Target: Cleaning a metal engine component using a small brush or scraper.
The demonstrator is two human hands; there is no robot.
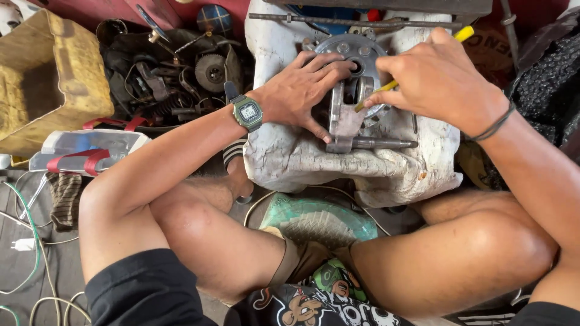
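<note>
Nearest, the person's bare knees are flanking a dirty white plastic block (386, 163) that is serving as a work surface. On it a grey cast-metal housing with a protruding steel shaft (350, 118) is lying under the left hand (302, 90), fingers spread flat and pressing it down. The right hand (438, 75) is closing around a yellow-handled screwdriver (386, 87), its tip probing the housing's slot. If the tip is slipping, it could be jabbing the left fingers just beside it; the block looks uneven, so the housing may rock. Farther off, dark greasy parts (181, 72) are piling up.
</note>
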